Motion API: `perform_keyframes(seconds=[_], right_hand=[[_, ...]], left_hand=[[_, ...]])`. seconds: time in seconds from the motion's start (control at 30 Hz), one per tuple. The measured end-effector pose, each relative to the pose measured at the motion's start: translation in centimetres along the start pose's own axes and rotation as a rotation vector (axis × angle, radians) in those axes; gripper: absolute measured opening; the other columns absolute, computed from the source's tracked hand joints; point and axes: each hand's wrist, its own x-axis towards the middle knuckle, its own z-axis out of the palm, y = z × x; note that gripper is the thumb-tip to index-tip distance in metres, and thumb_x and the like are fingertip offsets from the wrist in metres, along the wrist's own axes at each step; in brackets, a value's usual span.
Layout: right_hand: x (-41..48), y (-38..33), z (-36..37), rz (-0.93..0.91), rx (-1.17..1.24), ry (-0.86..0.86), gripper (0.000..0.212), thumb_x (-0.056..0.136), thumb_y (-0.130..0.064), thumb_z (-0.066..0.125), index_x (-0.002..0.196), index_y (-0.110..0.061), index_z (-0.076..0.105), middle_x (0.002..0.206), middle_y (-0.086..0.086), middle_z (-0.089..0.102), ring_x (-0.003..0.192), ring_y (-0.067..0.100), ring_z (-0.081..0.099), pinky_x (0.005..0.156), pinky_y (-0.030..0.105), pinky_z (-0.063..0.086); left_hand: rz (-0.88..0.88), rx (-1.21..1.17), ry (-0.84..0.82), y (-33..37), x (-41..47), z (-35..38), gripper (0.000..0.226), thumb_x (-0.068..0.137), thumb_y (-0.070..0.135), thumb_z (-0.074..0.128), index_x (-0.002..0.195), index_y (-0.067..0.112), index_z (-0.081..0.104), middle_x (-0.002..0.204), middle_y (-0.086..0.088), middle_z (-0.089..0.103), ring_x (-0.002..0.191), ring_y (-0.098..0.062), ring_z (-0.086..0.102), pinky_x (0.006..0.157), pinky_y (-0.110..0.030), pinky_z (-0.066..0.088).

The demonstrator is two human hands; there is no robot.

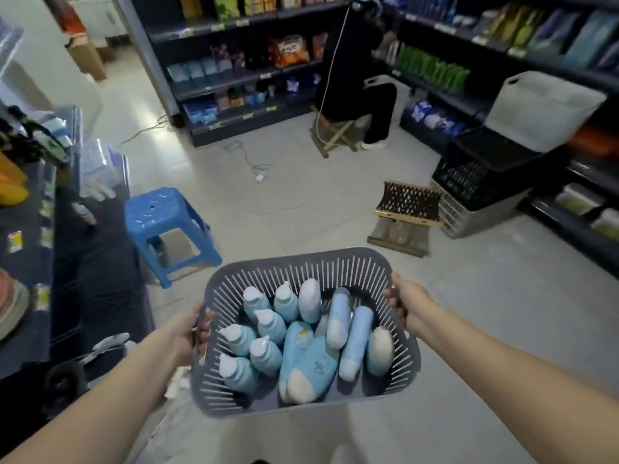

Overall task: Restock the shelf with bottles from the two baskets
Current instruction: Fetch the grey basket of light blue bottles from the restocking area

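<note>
View from my head, looking down at a grey slatted basket (301,262) that I hold out in front of me, low in the centre of the frame, above a pale tiled floor (335,195).

My left hand (189,333) grips the basket's left edge, with its fingers (205,324) curled in over the rim. My right hand (410,308) grips the right edge in the same way. Both hands are closed tight on the basket and hold nothing else.

Inside lie about a dozen light blue and white bottles (294,346). They are loose, piled on their sides and leaning on one another.

The risks, as I judge them:
- The load is uneven and nothing holds it in place. If I tilt the basket, the bottles will likely slide to one side, and the shift could pull the rim from my fingers.
- A white cable (248,159) trails across the floor in the upper middle of the frame, and I could trip on it.
- A blue stool (160,212) stands at the left, and a low folding stool (405,209) and stacked black crates (485,169) at the right. They narrow my path, and the basket hides my feet.
- A seated person (351,78) works at the dark shelves (502,51) in the upper right, and I could bump into them there.

No bottle has left this basket yet.
</note>
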Motion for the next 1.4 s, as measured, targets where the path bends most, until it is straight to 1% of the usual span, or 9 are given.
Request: perform_keyframes(seconds=[0.17, 0.3, 0.4, 0.53, 0.73, 1.03, 1.1, 1.23, 1.4], right_hand=[[2.2, -2.4, -7.3, 0.001, 0.16, 0.119, 0.035, 0.099, -0.039, 0.043, 0.076, -0.013, 0.05, 0.059, -0.002, 0.042, 0.026, 0.003, 0.026, 0.029, 0.01, 0.017], [4.2, -3.2, -12.2, 0.031, 0.267, 0.233, 0.037, 0.098, -0.041, 0.043, 0.075, -0.013, 0.052, 0.057, -0.003, 0.042, 0.039, 0.006, 0.027, 0.029, 0.012, 0.018], [5.9, -3.4, -15.0, 0.031, 0.383, 0.317, 0.034, 0.097, -0.039, 0.046, 0.075, -0.015, 0.052, 0.055, -0.004, 0.042, 0.029, 0.004, 0.026, 0.029, 0.011, 0.016], [8.0, -4.2, -17.6, 0.061, 0.476, 0.442, 0.037, 0.098, -0.04, 0.044, 0.074, -0.013, 0.052, 0.057, -0.002, 0.04, 0.029, 0.004, 0.025, 0.028, 0.012, 0.017], [10.1, -5.6, -20.2, 0.119, 0.738, 0.564, 0.042, 0.097, -0.042, 0.045, 0.068, -0.011, 0.05, 0.031, -0.006, 0.034, 0.021, 0.005, 0.022, 0.029, 0.007, 0.017], [13.4, -9.6, -24.2, 0.111, 0.959, 0.735, 0.043, 0.098, -0.04, 0.044, 0.067, -0.01, 0.048, 0.025, -0.006, 0.038, 0.016, 0.006, 0.032, 0.027, 0.006, 0.024], [14.8, -10.9, -26.0, 0.111, 0.967, 0.735, 0.042, 0.098, -0.04, 0.044, 0.067, -0.011, 0.048, 0.029, -0.004, 0.041, 0.016, 0.006, 0.031, 0.027, 0.005, 0.023], [18.8, -13.4, -30.5, 0.093, 0.999, 0.71, 0.039, 0.098, -0.038, 0.045, 0.07, -0.011, 0.05, 0.061, 0.003, 0.041, 0.017, 0.006, 0.033, 0.027, 0.007, 0.024], [24.4, -17.8, -37.8, 0.105, 1.002, 0.62, 0.039, 0.096, -0.042, 0.048, 0.073, -0.01, 0.053, 0.066, 0.006, 0.048, 0.02, 0.01, 0.041, 0.029, 0.009, 0.031]], left_hand=[[0.025, 0.176, -0.06, 5.6, 1.2, 10.1, 0.044, 0.093, 0.053, 0.043, 0.064, 0.021, 0.049, 0.037, 0.007, 0.037, 0.026, -0.008, 0.03, 0.041, -0.02, 0.022], [0.003, 0.302, -0.186, 9.8, 2.9, 17.8, 0.042, 0.091, 0.052, 0.047, 0.062, 0.022, 0.046, 0.037, 0.008, 0.037, 0.025, -0.008, 0.03, 0.034, -0.009, 0.026], [-0.013, 0.363, -0.253, 12.2, 4.5, 23.2, 0.042, 0.09, 0.05, 0.051, 0.061, 0.021, 0.048, 0.036, 0.006, 0.04, 0.024, -0.008, 0.032, 0.033, -0.008, 0.03], [-0.015, 0.451, -0.316, 15.6, 6.4, 30.6, 0.048, 0.091, 0.046, 0.054, 0.053, 0.017, 0.052, 0.035, 0.004, 0.041, 0.022, -0.008, 0.032, 0.03, -0.008, 0.03], [-0.042, 0.625, -0.41, 21.0, 6.2, 41.2, 0.042, 0.09, 0.047, 0.054, 0.06, 0.019, 0.044, 0.032, 0.004, 0.04, 0.021, -0.008, 0.033, 0.03, -0.008, 0.031], [0.006, 0.836, -0.505, 26.0, 5.5, 54.1, 0.042, 0.091, 0.044, 0.054, 0.063, 0.015, 0.044, 0.034, -0.002, 0.045, 0.022, -0.014, 0.041, 0.03, -0.012, 0.035], [0.014, 0.847, -0.499, 26.6, 5.4, 56.8, 0.042, 0.091, 0.044, 0.054, 0.063, 0.014, 0.046, 0.033, -0.003, 0.046, 0.021, -0.013, 0.041, 0.029, -0.012, 0.035], [0.049, 0.862, -0.489, 27.3, 5.4, 63.0, 0.043, 0.093, 0.042, 0.052, 0.063, 0.012, 0.045, 0.031, -0.003, 0.045, 0.019, -0.013, 0.039, 0.027, -0.011, 0.033], [0.05, 0.809, -0.439, 28.9, 7.2, 71.6, 0.045, 0.09, 0.048, 0.053, 0.059, 0.019, 0.039, 0.031, 0.004, 0.036, 0.02, -0.009, 0.03, 0.032, -0.006, 0.027]])
